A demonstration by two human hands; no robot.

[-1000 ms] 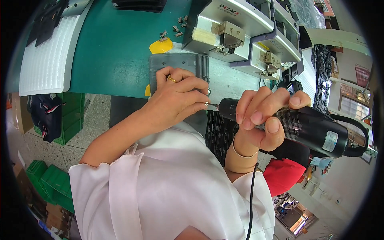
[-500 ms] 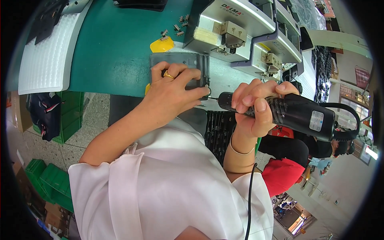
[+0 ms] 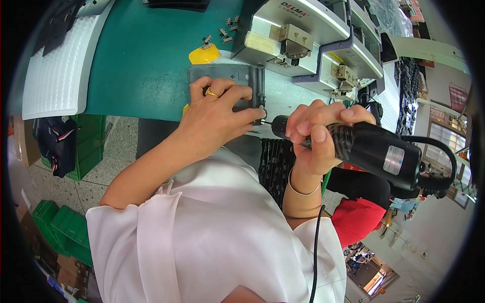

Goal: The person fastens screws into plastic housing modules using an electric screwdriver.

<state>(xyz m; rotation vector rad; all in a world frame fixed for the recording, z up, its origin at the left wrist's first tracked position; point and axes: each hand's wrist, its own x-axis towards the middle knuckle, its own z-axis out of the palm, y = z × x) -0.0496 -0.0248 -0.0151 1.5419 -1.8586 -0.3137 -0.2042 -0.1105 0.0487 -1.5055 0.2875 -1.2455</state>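
My right hand is wrapped around a black electric screwdriver, its cable looping from the back end. The thin bit points left, and its tip meets or nearly meets the right edge of a dark grey plastic case at the table's front edge. Over that case lies my left hand, fingers bent and gripping it, a ring on one finger. Its thumb tip rests close to the bit, beside a small round part. The hand hides much of the case, and no screw can be made out.
Two grey bench machines stand at the back right. A yellow piece and several small switch-like parts lie beyond the case. White textured sheet is at the left. Green crates sit on the floor; a person in red is at right.
The screwdriver's rear end has dipped slightly, and my right hand has shifted a little left with it. My left hand stays almost still on the case.
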